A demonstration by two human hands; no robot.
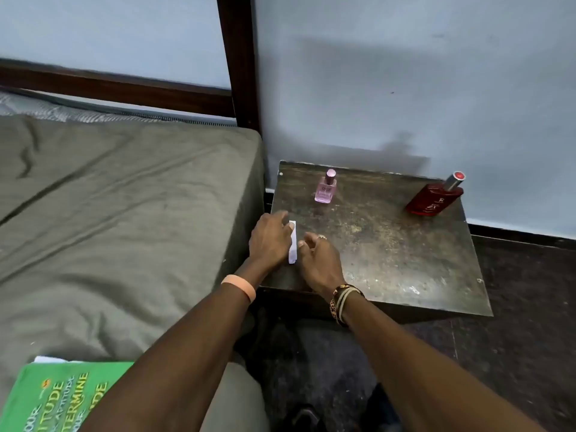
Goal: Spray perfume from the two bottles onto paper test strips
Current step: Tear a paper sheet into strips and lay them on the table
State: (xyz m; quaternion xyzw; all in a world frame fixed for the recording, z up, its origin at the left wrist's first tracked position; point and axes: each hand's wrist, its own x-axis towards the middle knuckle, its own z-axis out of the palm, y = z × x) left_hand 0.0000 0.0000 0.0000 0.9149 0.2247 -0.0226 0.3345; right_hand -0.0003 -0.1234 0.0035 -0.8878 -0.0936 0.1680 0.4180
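Both forearms reach forward. The left hand (269, 238) and right hand (318, 260) rest palm-down at the table's (405, 260) near-left edge, thumbs seemingly pinching a paper strip (292, 246) whose long axis points away from the person.

Peach band (238, 288) L; threads (341, 299), ring (321, 236) R.

dim, soft indoor light; a blurred shadow on the wall (405, 88); wide-angle bending at edges.

Small pink bottle (325, 189) upright, larger red bottle (434, 198) well right, white paper strip (293, 246) in front
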